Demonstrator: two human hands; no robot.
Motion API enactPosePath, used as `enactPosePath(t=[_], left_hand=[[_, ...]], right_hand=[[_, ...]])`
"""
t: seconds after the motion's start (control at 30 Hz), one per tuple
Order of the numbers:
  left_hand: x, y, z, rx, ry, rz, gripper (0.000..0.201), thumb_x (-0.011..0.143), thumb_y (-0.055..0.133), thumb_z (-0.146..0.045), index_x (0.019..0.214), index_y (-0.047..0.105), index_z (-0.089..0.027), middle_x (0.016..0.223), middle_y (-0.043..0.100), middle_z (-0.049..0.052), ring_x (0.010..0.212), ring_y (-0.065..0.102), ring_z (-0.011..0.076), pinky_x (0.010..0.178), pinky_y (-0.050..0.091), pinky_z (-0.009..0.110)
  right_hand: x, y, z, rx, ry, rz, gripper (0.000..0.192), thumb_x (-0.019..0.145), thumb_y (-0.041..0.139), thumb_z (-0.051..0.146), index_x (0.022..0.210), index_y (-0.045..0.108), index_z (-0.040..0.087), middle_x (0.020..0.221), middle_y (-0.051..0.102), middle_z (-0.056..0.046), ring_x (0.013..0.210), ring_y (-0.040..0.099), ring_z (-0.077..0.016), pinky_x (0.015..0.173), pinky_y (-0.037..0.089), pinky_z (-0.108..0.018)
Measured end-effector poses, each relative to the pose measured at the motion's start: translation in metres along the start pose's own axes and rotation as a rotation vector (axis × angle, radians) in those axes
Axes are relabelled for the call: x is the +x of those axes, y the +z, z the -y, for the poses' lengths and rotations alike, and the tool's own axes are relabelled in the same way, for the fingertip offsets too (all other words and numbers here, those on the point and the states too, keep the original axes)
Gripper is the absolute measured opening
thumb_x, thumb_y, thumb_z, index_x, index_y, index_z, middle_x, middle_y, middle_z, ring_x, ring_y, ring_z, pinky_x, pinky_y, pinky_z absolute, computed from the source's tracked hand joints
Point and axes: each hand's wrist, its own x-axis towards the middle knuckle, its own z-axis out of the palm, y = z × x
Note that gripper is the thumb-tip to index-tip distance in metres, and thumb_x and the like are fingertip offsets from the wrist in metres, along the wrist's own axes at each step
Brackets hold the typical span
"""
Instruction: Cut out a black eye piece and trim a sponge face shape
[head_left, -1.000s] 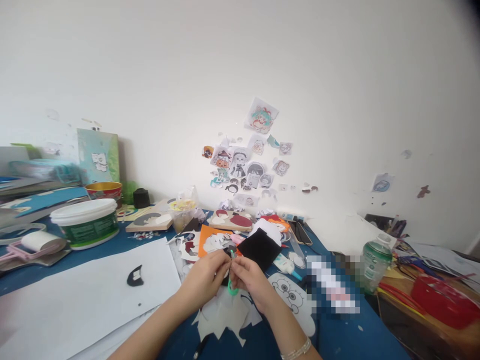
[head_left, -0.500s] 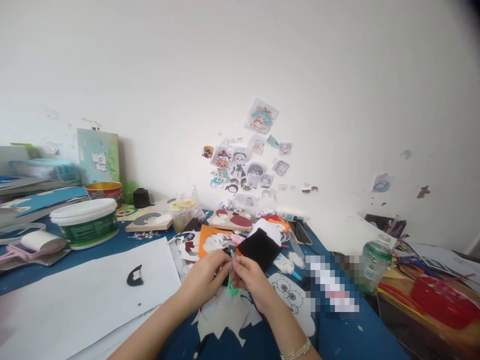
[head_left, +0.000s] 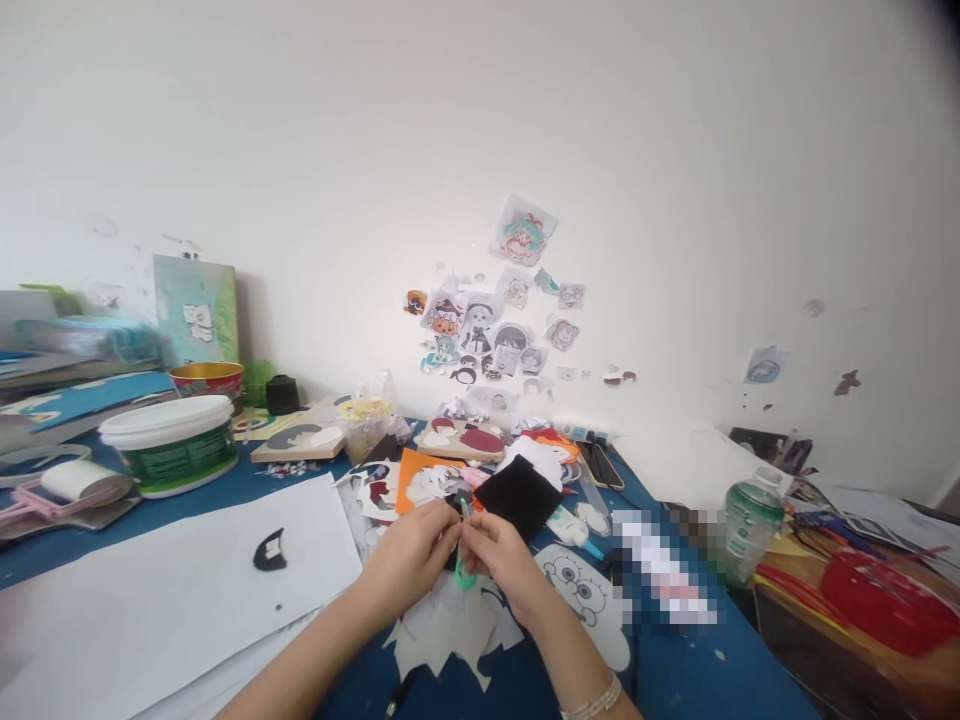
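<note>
My left hand [head_left: 409,560] and my right hand [head_left: 501,560] meet over the blue table [head_left: 675,670], fingertips pinched together on a small green tool with a loop handle [head_left: 464,572] and a small dark piece that the fingers mostly hide. Under my hands lie white paper cut-outs [head_left: 450,630]. Just behind them a black sheet [head_left: 519,497] rests on an orange cut-out figure [head_left: 427,478]. A cartoon sponge face cut-out [head_left: 581,590] lies to the right of my right wrist.
A large white sheet [head_left: 180,590] with a small black shape [head_left: 268,552] lies left. A white and green tub [head_left: 169,443], a glue bottle [head_left: 571,528], a green bottle [head_left: 750,520], a red tray [head_left: 885,605] and stickers on the wall [head_left: 495,320] surround the spot.
Almost nothing has moved. My hands stay pinched together at the same place, with only slight finger shifts.
</note>
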Motion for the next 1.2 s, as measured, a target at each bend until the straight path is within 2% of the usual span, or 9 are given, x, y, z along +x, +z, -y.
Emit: enactPosePath(t=[0.4, 1.03, 1.2], left_hand=[[0.0015, 0.0019, 0.0011, 0.037, -0.100, 0.042, 0.030, 0.088, 0.025, -0.035, 0.070, 0.044, -0.020, 0.071, 0.053, 0.003, 0.066, 0.050, 0.0177, 0.057, 0.036, 0.027], [0.0029, 0.0065, 0.0036, 0.097, -0.043, 0.044, 0.029, 0.088, 0.023, -0.031, 0.072, 0.045, -0.019, 0.073, 0.054, 0.004, 0.068, 0.052, 0.0176, 0.059, 0.037, 0.027], [0.0016, 0.0065, 0.0030, 0.085, -0.065, 0.039, 0.029, 0.087, 0.024, -0.032, 0.071, 0.045, -0.020, 0.073, 0.055, 0.004, 0.068, 0.052, 0.0175, 0.059, 0.037, 0.027]], right_hand=[[-0.0025, 0.0011, 0.0025, -0.030, 0.006, -0.018, 0.041, 0.062, 0.065, 0.054, 0.073, 0.054, 0.016, 0.055, 0.053, 0.003, 0.048, 0.047, -0.0089, 0.051, 0.035, -0.022], [-0.0038, 0.0023, 0.0031, -0.043, -0.028, -0.013, 0.036, 0.064, 0.065, 0.049, 0.072, 0.054, 0.015, 0.053, 0.053, 0.003, 0.047, 0.045, -0.0083, 0.051, 0.035, -0.023], [-0.0034, 0.0034, 0.0038, -0.029, -0.030, -0.039, 0.037, 0.062, 0.067, 0.049, 0.073, 0.055, 0.015, 0.054, 0.053, 0.003, 0.048, 0.045, -0.0087, 0.051, 0.035, -0.022]])
